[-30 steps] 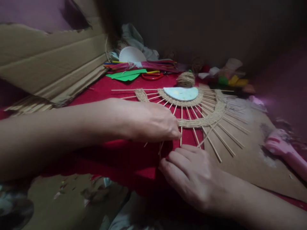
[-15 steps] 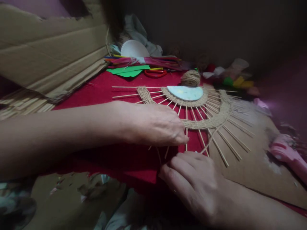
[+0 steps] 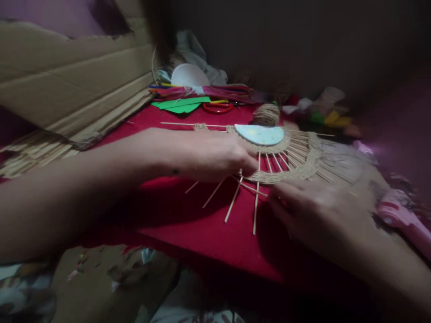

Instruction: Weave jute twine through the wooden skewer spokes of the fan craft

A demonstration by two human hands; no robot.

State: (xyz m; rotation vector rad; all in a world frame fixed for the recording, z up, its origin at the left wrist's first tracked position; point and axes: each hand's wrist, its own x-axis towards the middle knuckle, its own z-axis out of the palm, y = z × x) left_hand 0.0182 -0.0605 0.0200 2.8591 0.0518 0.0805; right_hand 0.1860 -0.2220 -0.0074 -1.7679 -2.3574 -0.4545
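Observation:
A half-circle weaving [image 3: 269, 177] of twine on thin sticks lies flat, its sticks fanning out from a pale blue half-disc [image 3: 260, 134]. My left hand [image 3: 222, 154] reaches over the left part, its fingers curled down onto the outer twine band; its fingertips are partly hidden. Lower right of the band, my right hand [image 3: 299, 202] pinches a strand of twine [image 3: 253, 188], pulled taut across the sticks toward my left hand. Behind the half-disc sits a ball of twine [image 3: 266, 115].
Red cloth [image 3: 188, 233] covers the table, with cardboard [image 3: 357, 204] under the right side. Red-handled scissors [image 3: 218, 108], green paper [image 3: 182, 105] and a bundle of coloured strips [image 3: 215, 92] lie at the back. A pink glue gun [image 3: 400, 215] is at right, a cardboard panel [image 3: 74, 76] at left.
My right hand has moved up and right, drawing the twine straight across the lower sticks. My left hand has shifted up slightly onto the band.

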